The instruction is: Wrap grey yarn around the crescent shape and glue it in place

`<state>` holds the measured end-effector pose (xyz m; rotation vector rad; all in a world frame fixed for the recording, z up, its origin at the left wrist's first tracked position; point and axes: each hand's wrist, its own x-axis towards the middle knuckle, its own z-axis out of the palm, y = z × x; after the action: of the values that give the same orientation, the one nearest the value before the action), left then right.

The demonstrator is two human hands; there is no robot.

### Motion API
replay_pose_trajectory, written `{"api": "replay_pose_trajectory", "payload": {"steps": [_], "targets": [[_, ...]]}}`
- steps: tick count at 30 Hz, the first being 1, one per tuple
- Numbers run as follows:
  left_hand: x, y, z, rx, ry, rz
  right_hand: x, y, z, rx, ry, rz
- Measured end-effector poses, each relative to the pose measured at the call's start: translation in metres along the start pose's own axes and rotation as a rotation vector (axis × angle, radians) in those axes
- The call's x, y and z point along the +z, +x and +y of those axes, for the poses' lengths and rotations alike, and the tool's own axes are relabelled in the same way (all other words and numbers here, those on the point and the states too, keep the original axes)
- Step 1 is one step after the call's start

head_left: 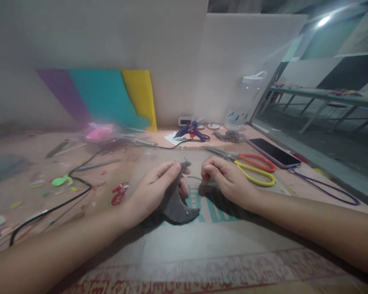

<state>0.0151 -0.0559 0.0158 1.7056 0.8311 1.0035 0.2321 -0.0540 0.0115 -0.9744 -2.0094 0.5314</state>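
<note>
While pinned under left hand, grey felt piece runs long axis toward body | right hand just beside, grip pinched shut, contents unclear | scissors near right hand on worktop

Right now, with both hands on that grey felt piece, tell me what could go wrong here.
1. The glue gun sits at the back with its black cord trailing past the left hand; a snagged forearm could drag it over.
2. The scissors lie just beyond the right hand, so a careless reach might meet the blades.
3. The phone rests near the table edge and could get knocked off.
</note>
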Motion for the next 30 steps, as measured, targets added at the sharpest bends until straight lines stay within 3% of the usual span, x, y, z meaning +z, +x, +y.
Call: {"api": "replay_pose_trajectory", "payload": {"steps": [4, 8, 21, 30], "targets": [[0.002, 0.006, -0.012, -0.100, -0.108, -0.019, 0.002, 0.000, 0.004, 0.023, 0.089, 0.067], [0.003, 0.008, -0.018, -0.090, -0.079, -0.001, 0.003, 0.000, 0.003, -0.075, 0.019, 0.097], [0.004, 0.006, -0.014, 0.043, 0.078, -0.162, 0.004, -0.001, -0.003, -0.161, -0.068, 0.066], [0.003, 0.004, -0.016, 0.039, 0.068, -0.203, 0.003, 0.000, 0.000, -0.072, -0.051, 0.017]]}}
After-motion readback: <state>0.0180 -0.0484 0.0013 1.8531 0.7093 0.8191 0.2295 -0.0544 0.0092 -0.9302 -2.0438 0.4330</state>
